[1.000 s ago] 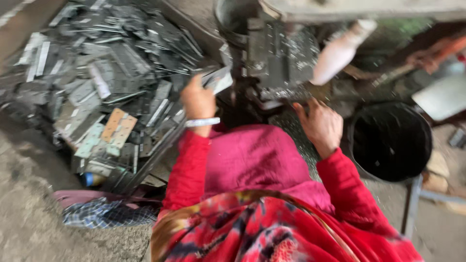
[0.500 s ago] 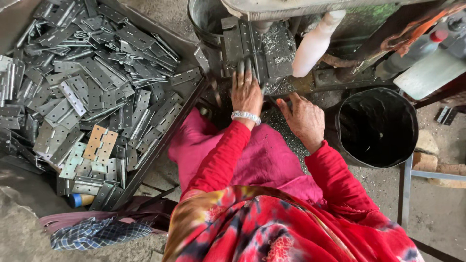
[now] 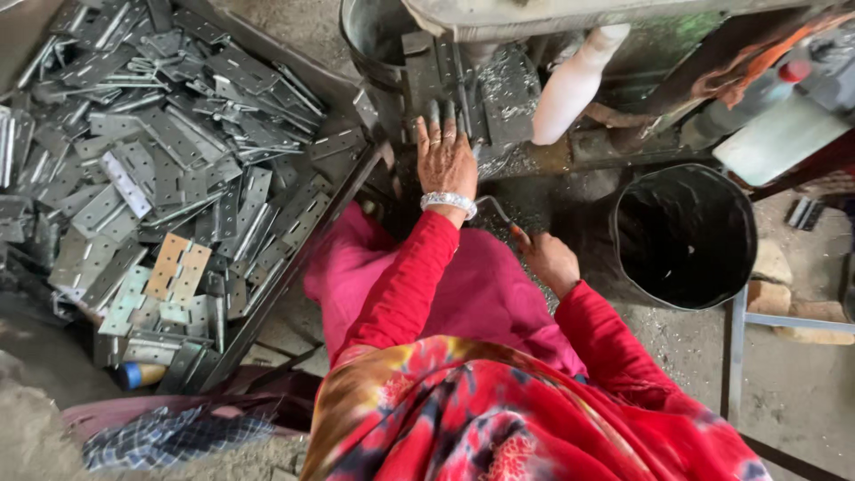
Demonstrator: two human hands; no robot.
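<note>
Workshop floor held a tray [image 3: 294, 258] of hinges [image 3: 178, 178]. I saw my left hand [image 3: 445, 160] had moved forward, fingers flat on the plates [image 3: 427, 71] at the press; my right hand [image 3: 548, 258] had drawn back, clenched on a rod [image 3: 494, 209].

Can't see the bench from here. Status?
Left hand flat on metal plates at the machine. Right hand holds a thin metal rod. Hinge pile left, black bucket right.
</note>
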